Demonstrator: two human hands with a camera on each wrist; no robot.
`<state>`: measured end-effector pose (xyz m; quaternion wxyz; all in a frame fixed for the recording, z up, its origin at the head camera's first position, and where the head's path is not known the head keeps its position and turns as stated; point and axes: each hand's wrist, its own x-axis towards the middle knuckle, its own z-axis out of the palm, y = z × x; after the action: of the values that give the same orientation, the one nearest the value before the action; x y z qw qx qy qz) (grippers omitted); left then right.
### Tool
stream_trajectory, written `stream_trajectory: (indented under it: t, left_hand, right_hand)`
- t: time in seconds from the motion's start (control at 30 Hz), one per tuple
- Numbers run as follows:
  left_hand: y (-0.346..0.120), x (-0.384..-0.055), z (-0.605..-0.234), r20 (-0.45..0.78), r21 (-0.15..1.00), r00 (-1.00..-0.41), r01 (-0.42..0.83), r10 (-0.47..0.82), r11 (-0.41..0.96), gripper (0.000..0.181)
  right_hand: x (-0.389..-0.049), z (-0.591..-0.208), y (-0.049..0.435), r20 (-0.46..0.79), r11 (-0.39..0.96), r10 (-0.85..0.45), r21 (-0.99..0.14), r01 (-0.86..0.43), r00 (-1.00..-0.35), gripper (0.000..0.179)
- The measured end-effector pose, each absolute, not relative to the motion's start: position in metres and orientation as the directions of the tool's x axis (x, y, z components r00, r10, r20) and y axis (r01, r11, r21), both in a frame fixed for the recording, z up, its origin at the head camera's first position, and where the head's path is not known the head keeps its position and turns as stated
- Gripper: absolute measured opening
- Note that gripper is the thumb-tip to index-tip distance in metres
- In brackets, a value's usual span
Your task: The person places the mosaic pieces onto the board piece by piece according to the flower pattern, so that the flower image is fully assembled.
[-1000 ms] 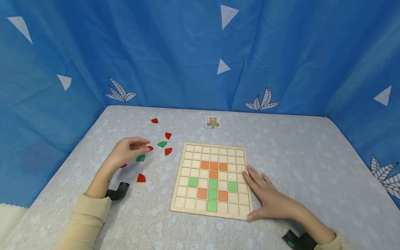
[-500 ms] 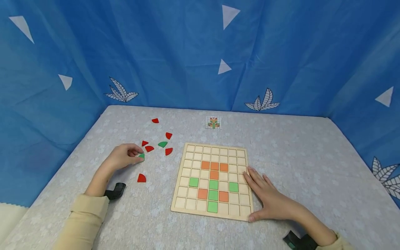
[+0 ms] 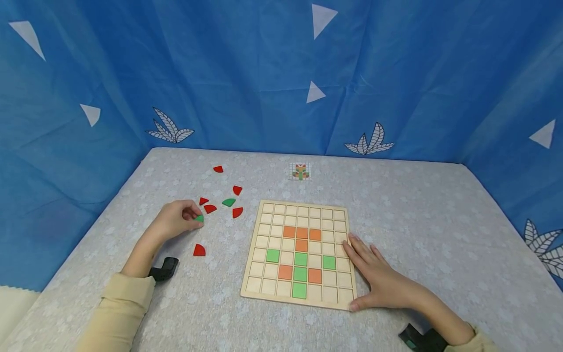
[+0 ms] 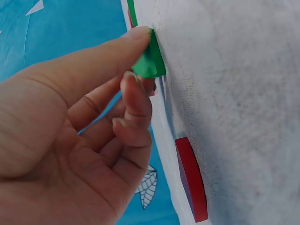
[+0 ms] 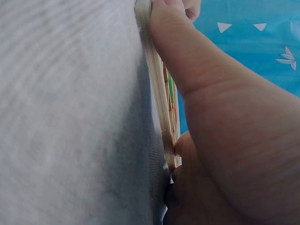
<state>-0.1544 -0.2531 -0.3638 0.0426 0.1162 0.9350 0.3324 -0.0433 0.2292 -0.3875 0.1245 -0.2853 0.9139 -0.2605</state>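
My left hand [image 3: 173, 220] pinches a green quarter-circle tile [image 3: 200, 218] between thumb and fingers, low over the left side of the table. In the left wrist view the thumb lies on this green tile [image 4: 152, 63], while the other fingers curl below. The wooden grid board [image 3: 269, 284] lies flat in front of me, with orange and green squares in several of its cells. Along the board's right edge rests my right hand [image 3: 382, 281], fingers spread on the rim and thumb at the near corner. In the right wrist view the thumb touches the board's edge [image 5: 159, 89].
Several red quarter-circle tiles, one of them a near red tile [image 3: 199, 250], and another green tile [image 3: 228, 202] lie scattered left of the board. A small pattern card [image 3: 299, 171] lies beyond the board. A blue curtain [image 3: 246, 88] hangs behind the table.
My left hand has drawn back slightly from the red tiles and taken hold of the green tile, uncovering red tiles. My right hand has stayed on the board's edge.
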Motion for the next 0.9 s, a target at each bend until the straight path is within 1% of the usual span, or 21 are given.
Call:
stream_trajectory:
  t: [0.17, 0.27, 0.37, 0.43, 0.5, 0.67, 0.83, 0.9]
  left_hand:
    - [-0.249, -0.153, -0.36, -0.028, 0.627, -0.968, 0.176, 0.248, 0.759, 0.018]
    - [-0.247, -0.153, -0.359, -0.044, 0.631, -0.961, 0.184, 0.272, 0.753, 0.02]
    - [-0.245, -0.152, -0.358, -0.05, 0.635, -0.952, 0.204, 0.303, 0.745, 0.02]
    - [-0.243, -0.151, -0.356, -0.055, 0.658, -0.947, 0.204, 0.316, 0.725, 0.017]
    - [-0.239, -0.15, -0.353, -0.065, 0.707, -0.945, 0.183, 0.32, 0.683, 0.016]
    - [-0.218, -0.145, -0.343, -0.095, 0.846, -0.93, 0.114, 0.356, 0.521, 0.019]
    - [-0.191, -0.14, -0.337, -0.117, 0.921, -0.907, 0.053, 0.405, 0.386, 0.017]
    - [-0.18, -0.138, -0.337, -0.108, 0.935, -0.9, 0.053, 0.423, 0.351, 0.017]
  right_hand:
    - [-0.044, -0.387, 0.23, -0.083, 0.699, -0.586, -0.555, -0.451, -0.806, 0.122]
    - [-0.044, -0.388, 0.23, -0.086, 0.697, -0.586, -0.562, -0.446, -0.806, 0.121]
    - [-0.044, -0.387, 0.23, -0.086, 0.697, -0.587, -0.561, -0.448, -0.805, 0.121]
    - [-0.043, -0.387, 0.229, -0.083, 0.697, -0.588, -0.556, -0.452, -0.805, 0.121]
    - [-0.043, -0.387, 0.229, -0.079, 0.698, -0.588, -0.552, -0.455, -0.805, 0.121]
    - [-0.043, -0.384, 0.228, -0.086, 0.703, -0.583, -0.552, -0.449, -0.808, 0.121]
    - [-0.043, -0.383, 0.227, -0.092, 0.705, -0.583, -0.55, -0.447, -0.807, 0.121]
    - [-0.043, -0.383, 0.228, -0.092, 0.706, -0.584, -0.549, -0.448, -0.807, 0.121]
